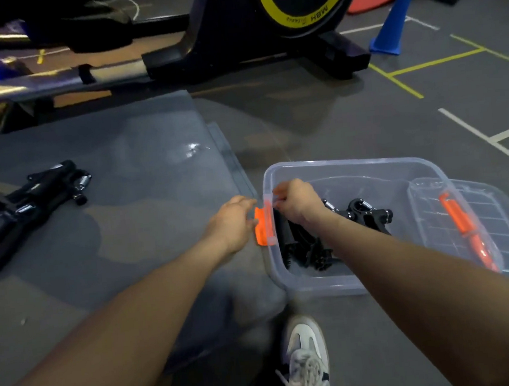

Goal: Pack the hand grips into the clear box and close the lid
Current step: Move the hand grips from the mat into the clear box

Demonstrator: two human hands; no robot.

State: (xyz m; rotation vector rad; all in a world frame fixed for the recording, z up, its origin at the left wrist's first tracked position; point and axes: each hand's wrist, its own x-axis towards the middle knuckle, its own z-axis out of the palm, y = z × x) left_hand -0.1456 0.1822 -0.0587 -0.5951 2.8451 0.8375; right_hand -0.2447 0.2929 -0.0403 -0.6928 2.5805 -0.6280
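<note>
Grips (361,215): several black ones are seen lying in the box (351,167), piled toward its left end. A second batch of grips (29,207) is left on the grey mat (142,171), well apart from the box to the left. Packing is judged partly done; the mat batch remains to be moved.

Box: stood on the floor just beside the mat's right edge, open. An orange latch (262,227) is seen hanging on its left wall. The lid (499,222), clear with its own orange latch (462,222), is leaned against the box's right side, not yet fitted. Closing is still to be done.

Hands: the right hand (296,201) is curled over the left rim, fingers apparently pinching the rim by the latch. The left hand (237,221) is held loosely bent against the outside of the latch; whether it is gripped cannot be told.

Surroundings: an exercise bike (264,27) and blue cone (395,20) are noted beyond.
</note>
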